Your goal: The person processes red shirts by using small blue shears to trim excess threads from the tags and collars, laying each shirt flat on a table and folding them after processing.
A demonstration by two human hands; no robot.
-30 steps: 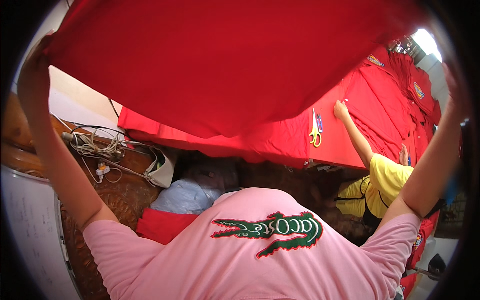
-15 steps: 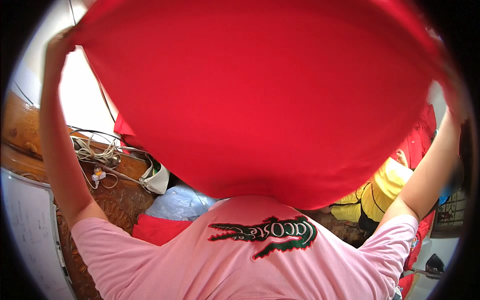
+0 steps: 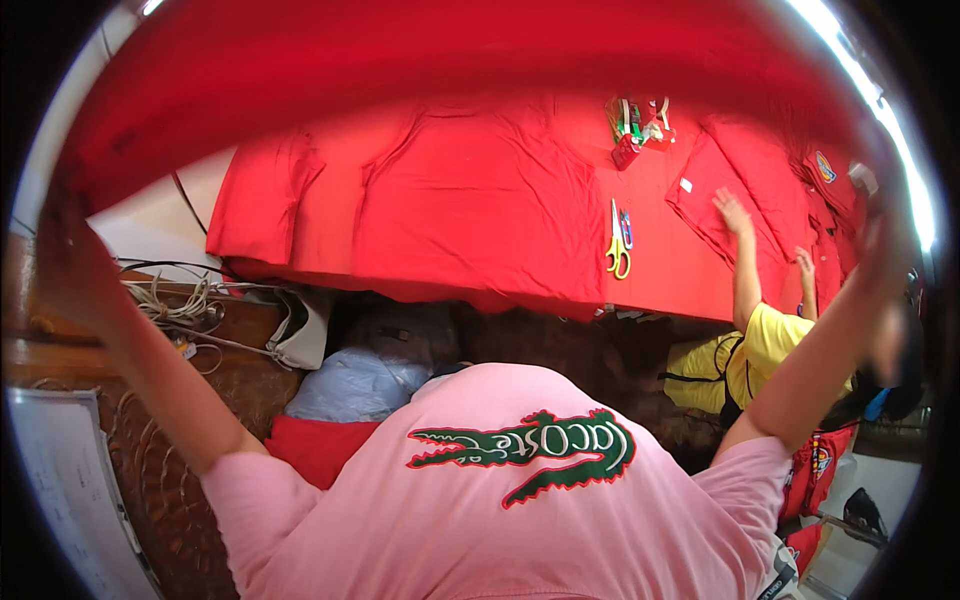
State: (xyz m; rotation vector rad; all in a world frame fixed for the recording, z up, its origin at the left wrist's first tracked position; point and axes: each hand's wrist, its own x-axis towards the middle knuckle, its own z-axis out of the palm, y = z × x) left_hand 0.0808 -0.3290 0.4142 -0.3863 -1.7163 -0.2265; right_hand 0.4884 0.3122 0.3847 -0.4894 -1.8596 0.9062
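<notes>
A wide red cloth (image 3: 480,45) is stretched out high in front of me, its lower edge blurred by motion. My left hand (image 3: 65,205) grips its left end and my right hand (image 3: 882,190) its right end; both hands are smeared and dark near the rim. Below the cloth, a sleeveless-shaped red fabric piece (image 3: 470,205) lies spread on a red-covered table (image 3: 640,285). Another folded red piece (image 3: 262,200) lies to its left. Yellow-handled scissors (image 3: 619,250) and blue snips (image 3: 627,230) rest to its right.
At the right, a person in yellow (image 3: 775,340) lays a hand (image 3: 735,212) on a red garment (image 3: 745,165). A small red container (image 3: 628,150) holds sewing items. Coiled white cables (image 3: 175,305) lie on carved wood at left, near a bluish plastic bag (image 3: 360,385).
The red cloth has swung upward and away from me, uncovering the table, the scissors and the other person's hands. Both my hands have moved, still holding its ends.
</notes>
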